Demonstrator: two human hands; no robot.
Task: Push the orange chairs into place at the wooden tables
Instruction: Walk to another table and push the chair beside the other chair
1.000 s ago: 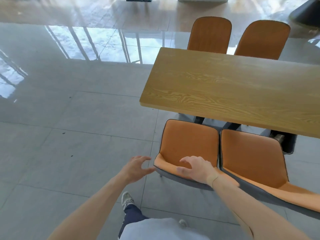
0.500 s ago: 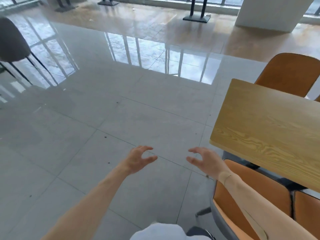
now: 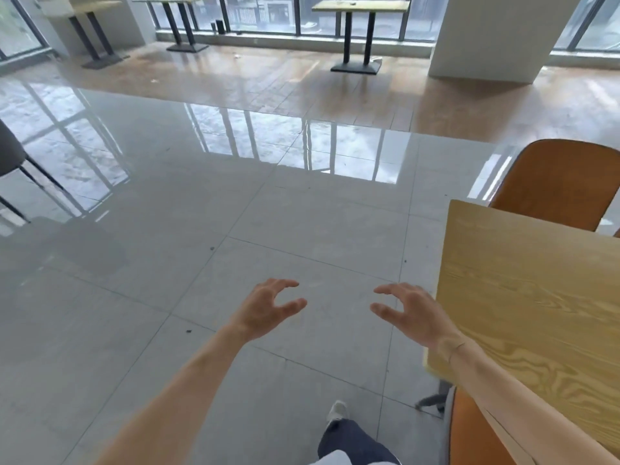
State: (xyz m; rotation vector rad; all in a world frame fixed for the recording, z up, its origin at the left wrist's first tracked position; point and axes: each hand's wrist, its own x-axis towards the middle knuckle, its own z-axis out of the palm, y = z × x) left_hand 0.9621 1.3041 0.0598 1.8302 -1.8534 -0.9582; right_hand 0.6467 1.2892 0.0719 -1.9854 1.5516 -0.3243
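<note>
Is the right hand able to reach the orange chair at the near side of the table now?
Probably yes. The right hand is open, holds nothing, and hovers by the wooden table corner. The near orange chair sits below the forearm, with nothing between them.

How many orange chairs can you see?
2. One orange chair is behind the wooden table; another sits near its front edge. More may be hidden off to the right.
</note>
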